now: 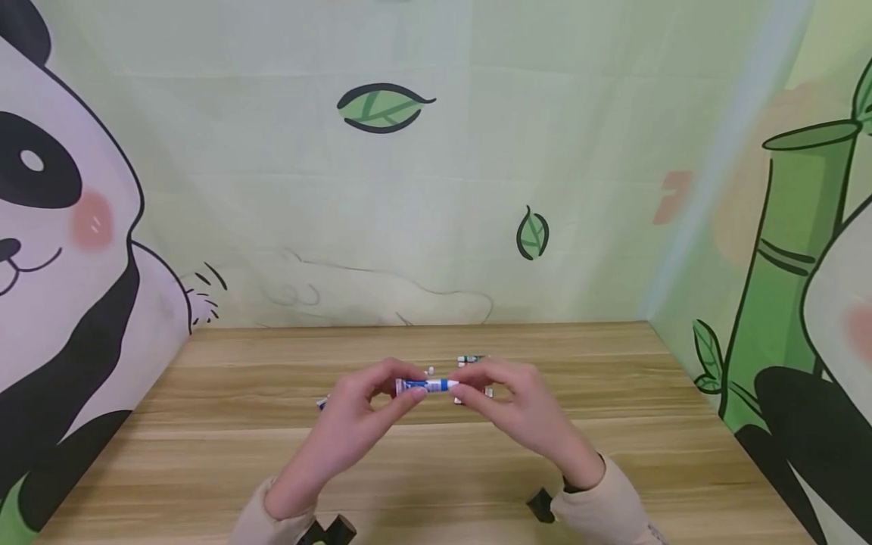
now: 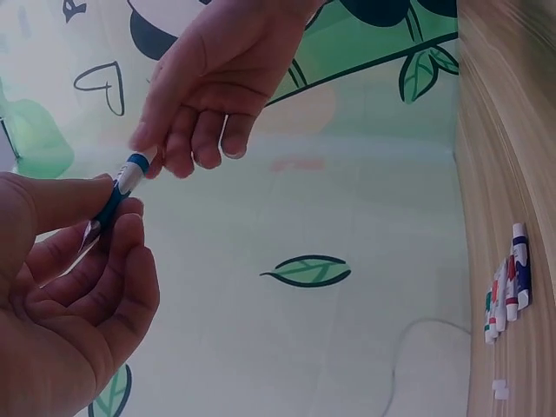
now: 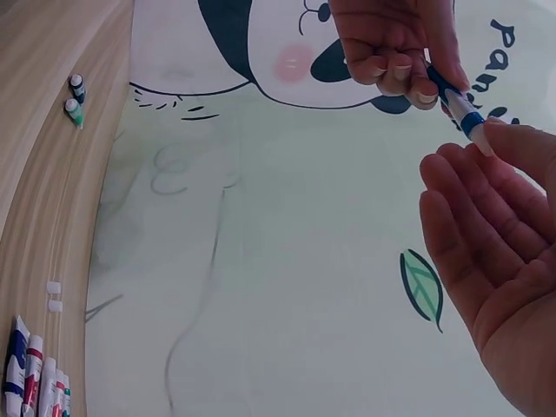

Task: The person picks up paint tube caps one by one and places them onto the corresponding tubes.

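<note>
A small blue-and-white paint tube (image 1: 433,385) is held level between both hands above the table. My left hand (image 1: 357,416) pinches the crimped end of its body between thumb and fingers. At the other end, my right hand (image 1: 521,397) pinches the white cap (image 3: 480,139) with thumb and forefinger. In the right wrist view the right hand's other fingers stretch out loosely below the cap. The left wrist view shows the tube (image 2: 122,187) slanting from one hand to the other. Fingers partly cover the label.
Several paint tubes (image 2: 521,265) lie side by side on the wooden table (image 1: 204,469), behind the right hand. Two more, one dark and one green tube (image 3: 74,111), lie on the left. Two small white caps (image 3: 54,295) sit between these groups. A printed cloth backdrop rises behind.
</note>
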Tool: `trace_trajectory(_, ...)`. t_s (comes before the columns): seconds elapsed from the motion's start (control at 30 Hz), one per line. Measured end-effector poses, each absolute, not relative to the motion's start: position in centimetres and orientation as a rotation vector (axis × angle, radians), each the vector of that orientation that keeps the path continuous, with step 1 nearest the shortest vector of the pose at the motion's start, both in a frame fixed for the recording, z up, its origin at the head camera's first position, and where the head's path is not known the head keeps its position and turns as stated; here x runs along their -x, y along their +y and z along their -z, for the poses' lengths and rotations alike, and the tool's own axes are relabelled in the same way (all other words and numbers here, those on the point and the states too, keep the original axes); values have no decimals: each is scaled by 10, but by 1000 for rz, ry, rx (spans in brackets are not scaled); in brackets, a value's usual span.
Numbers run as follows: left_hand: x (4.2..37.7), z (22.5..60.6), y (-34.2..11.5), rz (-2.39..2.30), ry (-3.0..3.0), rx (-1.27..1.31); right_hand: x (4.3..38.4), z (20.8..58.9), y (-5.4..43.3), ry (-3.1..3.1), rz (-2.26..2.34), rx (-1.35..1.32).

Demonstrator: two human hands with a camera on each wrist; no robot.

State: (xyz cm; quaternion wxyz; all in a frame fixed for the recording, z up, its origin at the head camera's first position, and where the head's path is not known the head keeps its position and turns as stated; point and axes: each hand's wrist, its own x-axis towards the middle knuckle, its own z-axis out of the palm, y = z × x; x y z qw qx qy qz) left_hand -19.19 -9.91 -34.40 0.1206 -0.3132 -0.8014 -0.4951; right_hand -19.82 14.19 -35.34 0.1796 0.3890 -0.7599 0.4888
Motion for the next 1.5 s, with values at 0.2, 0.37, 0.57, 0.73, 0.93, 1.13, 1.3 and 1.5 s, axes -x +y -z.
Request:
trace_trajectory(0.2, 190, 346, -101, 1427, -2350, 903, 198, 357, 138, -2199, -1406, -1047)
trace_trajectory(0.37, 190, 347, -99, 1437, -2328, 923, 202, 361, 136, -2228, -1337, -1018)
trace_trajectory(0.57, 192, 349, -97, 1441, -2281, 984, 203, 363, 135, -2276, -1229, -1021)
trace_trajectory(0.73, 193, 353, -95, 1269, -2208, 1079, 204, 366, 132, -2288, -1168, -1038)
trace_trajectory(0.93, 195, 355, -93, 1189, -2162, 1116, 204, 368, 129, -2307, -1197, -1028)
trace_trajectory(1.13, 193, 351, -95, 1336, -2300, 936, 205, 365, 130, -2315, -1281, -1016)
trace_trajectory(1.3, 193, 347, -99, 1481, -2360, 817, 203, 360, 136, -2297, -1265, -1062)
trace_trajectory(1.5, 192, 346, -99, 1491, -2376, 873, 204, 362, 137, -2233, -1134, -1173)
